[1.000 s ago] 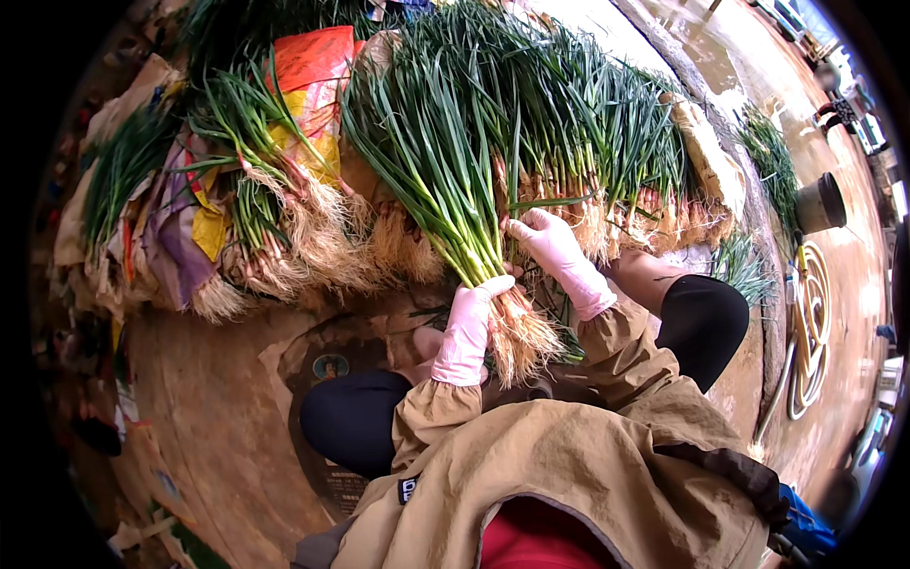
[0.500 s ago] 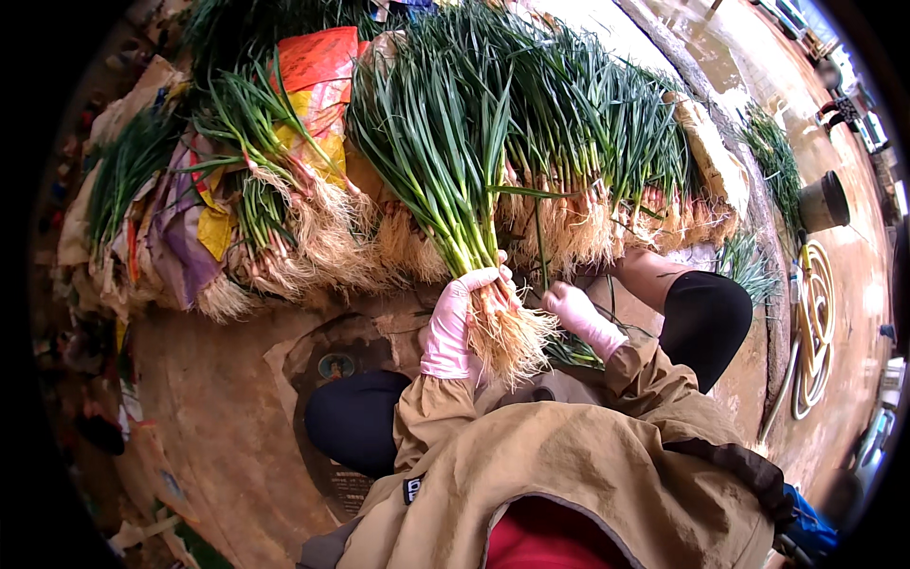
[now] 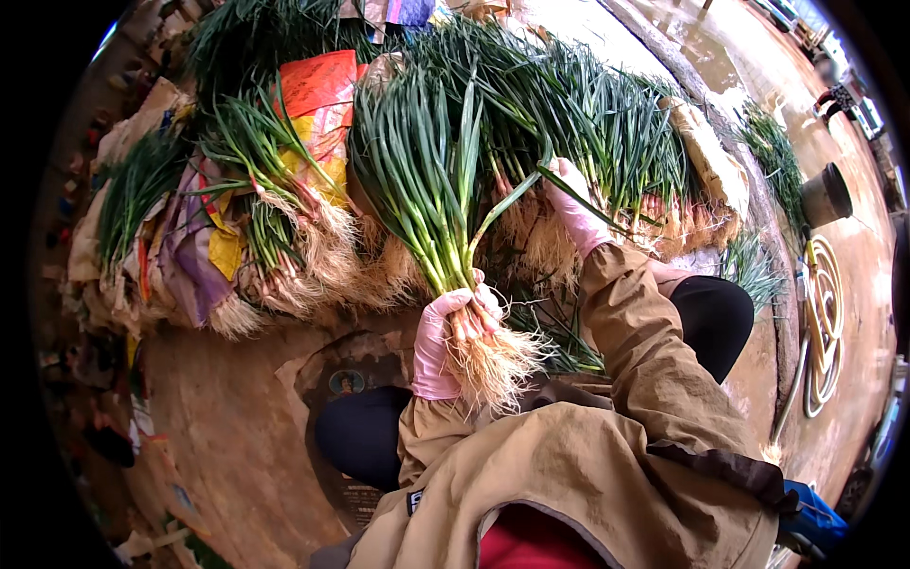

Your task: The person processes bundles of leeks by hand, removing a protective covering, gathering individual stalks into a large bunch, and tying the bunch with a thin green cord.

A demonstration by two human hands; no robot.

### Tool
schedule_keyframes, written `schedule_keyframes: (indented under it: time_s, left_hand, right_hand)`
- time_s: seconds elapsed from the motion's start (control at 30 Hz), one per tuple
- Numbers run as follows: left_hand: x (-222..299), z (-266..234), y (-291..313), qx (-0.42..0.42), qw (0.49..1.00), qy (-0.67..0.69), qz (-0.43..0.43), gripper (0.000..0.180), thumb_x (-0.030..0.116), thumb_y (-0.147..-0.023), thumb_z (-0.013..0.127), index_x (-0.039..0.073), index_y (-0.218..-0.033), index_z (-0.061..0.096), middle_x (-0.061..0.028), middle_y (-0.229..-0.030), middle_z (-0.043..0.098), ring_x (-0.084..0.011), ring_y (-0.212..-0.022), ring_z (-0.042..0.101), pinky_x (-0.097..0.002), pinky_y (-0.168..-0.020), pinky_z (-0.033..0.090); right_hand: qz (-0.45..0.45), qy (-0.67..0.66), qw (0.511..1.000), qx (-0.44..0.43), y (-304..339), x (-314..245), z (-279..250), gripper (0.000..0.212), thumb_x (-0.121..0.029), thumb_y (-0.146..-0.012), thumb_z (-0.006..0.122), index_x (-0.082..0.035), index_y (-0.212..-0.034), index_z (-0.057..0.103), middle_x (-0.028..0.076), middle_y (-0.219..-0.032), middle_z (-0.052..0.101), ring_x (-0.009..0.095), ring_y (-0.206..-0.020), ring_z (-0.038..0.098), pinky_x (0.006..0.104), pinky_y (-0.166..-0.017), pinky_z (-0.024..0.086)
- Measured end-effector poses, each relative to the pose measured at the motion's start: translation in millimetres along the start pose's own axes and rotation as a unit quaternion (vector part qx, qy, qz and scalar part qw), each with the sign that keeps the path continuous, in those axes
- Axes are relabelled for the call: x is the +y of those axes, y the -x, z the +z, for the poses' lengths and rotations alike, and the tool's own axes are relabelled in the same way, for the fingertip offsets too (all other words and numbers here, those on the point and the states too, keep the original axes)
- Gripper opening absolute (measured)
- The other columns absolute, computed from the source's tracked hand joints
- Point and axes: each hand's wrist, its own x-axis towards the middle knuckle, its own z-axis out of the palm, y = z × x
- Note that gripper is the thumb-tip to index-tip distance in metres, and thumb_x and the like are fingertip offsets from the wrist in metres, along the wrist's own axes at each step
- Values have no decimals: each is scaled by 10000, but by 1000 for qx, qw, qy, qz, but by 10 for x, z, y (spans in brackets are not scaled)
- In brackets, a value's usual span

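Right hand [image 3: 576, 209] had moved up by the onion row [image 3: 649, 171], fingers curled, couldn't tell its grip; left hand [image 3: 439, 349] clasped one gathered bunch [image 3: 436, 242], loads left along the floor's [image 3: 237, 408] far edge.

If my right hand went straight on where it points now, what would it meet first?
Your right hand would probably meet the long green plant leaves just ahead of it, though depth is hard to judge.
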Motion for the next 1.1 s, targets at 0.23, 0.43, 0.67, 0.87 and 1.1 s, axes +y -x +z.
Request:
schedule_keyframes:
  time_s: [0.23, 0.43, 0.67, 0.87, 1.1]
  left_hand:
    - [-290, -367, -390, 99, 976, -151, -121, 249, 147, -883, 502, -64, -993, 570, -221, -753, 647, -310, -632, 644, -379, -642, 557]
    - [-361, -214, -312, 16, 997, -28, -63, 215, 110, -844, 544, 15, -1035, 566, -159, -1005, 630, -248, -811, 610, -363, -702, 535]
    - [-242, -146, -248, -21, 997, 9, -68, 230, 150, -837, 567, 42, -1039, 588, -169, -1084, 639, -248, -839, 615, -365, -699, 532]
    - [-296, -274, -289, -60, 994, 32, -80, 391, 192, -846, 549, 14, -1195, 550, -175, -1150, 620, -246, -824, 582, -343, -706, 507]
    - [-318, -286, -193, 34, 997, -3, -75, 386, 178, -857, 560, 2, -1198, 514, -120, -937, 641, -274, -898, 633, -446, -878, 500]
  right_hand:
    - [-81, -77, 968, -225, 1272, 58, 249, 363, -320, -990, 469, 11, -1076, 591, 54, -796, 628, 104, -652, 548, 226, -596, 437]
    - [115, -190, 967, -121, 848, 199, -45, 637, -500, -991, 300, 12, -928, 673, 144, -839, 694, 264, -763, 644, 378, -718, 476]
    - [226, 337, 648, -645, 1887, 1798, -779, 321, -344, -871, 574, -66, -1011, 654, 62, -913, 675, 225, -782, 621, 345, -745, 501]
    - [264, -441, 769, -379, 1066, -104, 65, 439, -497, -953, 446, -92, -1091, 541, -4, -755, 532, 78, -644, 472, 218, -540, 383]
    - [81, -51, 957, -273, 1127, -372, 308, 252, -290, -964, 537, -58, -867, 553, -40, -694, 536, 47, -540, 458, 221, -455, 379]
